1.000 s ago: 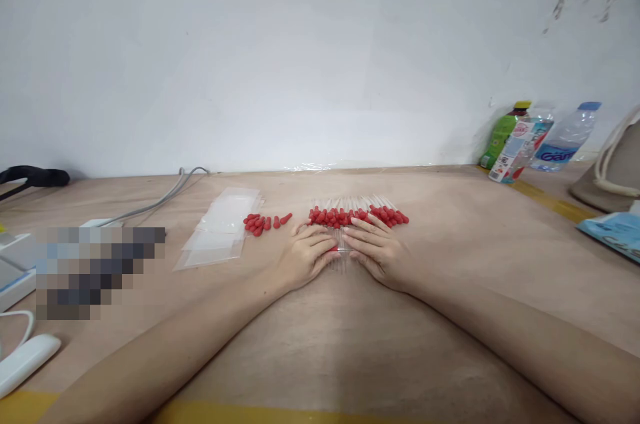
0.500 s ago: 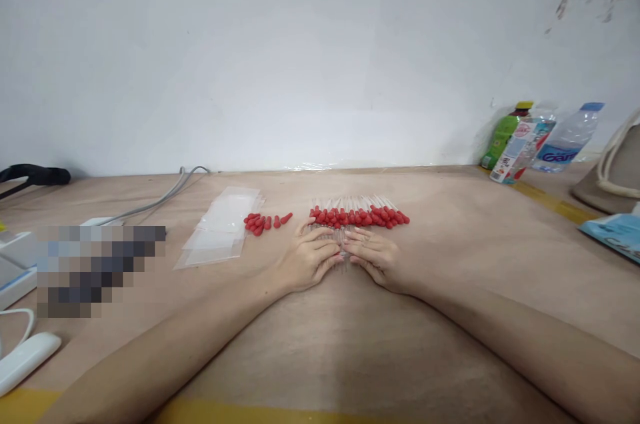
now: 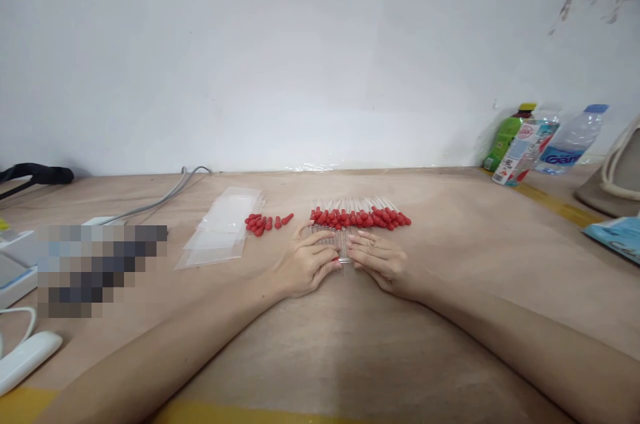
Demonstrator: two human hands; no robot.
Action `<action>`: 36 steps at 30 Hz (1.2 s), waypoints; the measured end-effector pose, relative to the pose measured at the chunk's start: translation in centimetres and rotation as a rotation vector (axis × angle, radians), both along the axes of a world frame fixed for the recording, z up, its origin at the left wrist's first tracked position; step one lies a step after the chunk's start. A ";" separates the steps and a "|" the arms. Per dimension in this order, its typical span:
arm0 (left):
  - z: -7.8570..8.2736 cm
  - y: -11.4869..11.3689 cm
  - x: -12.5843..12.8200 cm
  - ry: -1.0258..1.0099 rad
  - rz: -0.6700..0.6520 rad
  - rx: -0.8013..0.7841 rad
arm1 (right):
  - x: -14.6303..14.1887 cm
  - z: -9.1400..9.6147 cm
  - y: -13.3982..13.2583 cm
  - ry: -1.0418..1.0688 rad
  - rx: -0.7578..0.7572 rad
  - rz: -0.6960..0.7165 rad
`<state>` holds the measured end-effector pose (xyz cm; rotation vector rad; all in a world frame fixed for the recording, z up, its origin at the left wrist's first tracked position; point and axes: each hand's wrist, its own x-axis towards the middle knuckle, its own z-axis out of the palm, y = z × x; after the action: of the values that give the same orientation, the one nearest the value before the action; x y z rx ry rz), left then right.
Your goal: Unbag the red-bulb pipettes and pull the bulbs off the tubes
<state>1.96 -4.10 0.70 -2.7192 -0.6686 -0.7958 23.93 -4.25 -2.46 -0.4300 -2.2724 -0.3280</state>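
Observation:
My left hand point(image 3: 311, 264) is closed in a pinch, with a bit of a red rubber bulb point(image 3: 335, 259) showing at its thumb and fingertips. A short length of clear glass dropper tube point(image 3: 346, 261) spans the small gap to my right hand point(image 3: 381, 257), whose closed fingers grip its other end. Whether tube and bulb are joined is hidden by the fingers. Under and behind both hands lies a row of loose clear glass tubes point(image 3: 327, 235). Just beyond, several droppers with red bulbs point(image 3: 360, 218) lie side by side, glass tips pointing to the wall.
Several loose red bulbs point(image 3: 269, 223) lie to the left, beside clear plastic bags point(image 3: 220, 227). A grey cable point(image 3: 160, 201) and white power strip point(image 3: 17, 257) are further left. Bottles point(image 3: 573, 141), a blue packet point(image 3: 617, 237) and a bag point(image 3: 613, 177) stand at the right.
My right hand has shifted slightly to the right, and the glass tube between the hands shows more clearly. The left hand stays almost in place; the whole view has shifted a little.

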 end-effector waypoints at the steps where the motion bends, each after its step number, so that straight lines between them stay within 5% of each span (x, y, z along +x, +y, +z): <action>1: 0.0 0.0 0.0 0.000 -0.004 0.000 | 0.0 0.0 0.0 0.007 0.007 0.008; 9: -0.2 -0.2 -1.3 -0.069 0.025 -0.007 | 1.6 0.2 -0.3 0.094 -0.059 0.006; 17: 3.0 5.0 -7.3 -0.325 0.490 -0.192 | 3.2 0.3 0.3 0.141 -0.124 -0.351; 23: 3.9 8.5 -12.6 -0.342 0.893 -0.373 | 2.1 0.6 -0.2 0.073 -0.190 -0.446; 30: 2.0 9.3 -13.5 -0.358 0.945 -0.487 | 1.4 0.7 -0.3 0.102 -0.248 -0.496; 36: 3.1 8.5 -12.3 -0.330 0.929 -0.253 | 0.6 0.6 -0.1 0.139 -0.232 -0.500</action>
<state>-10.31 4.38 3.83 -2.0428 -1.9913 -0.9166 24.50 -4.39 -1.84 -1.1132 -2.0495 -0.2711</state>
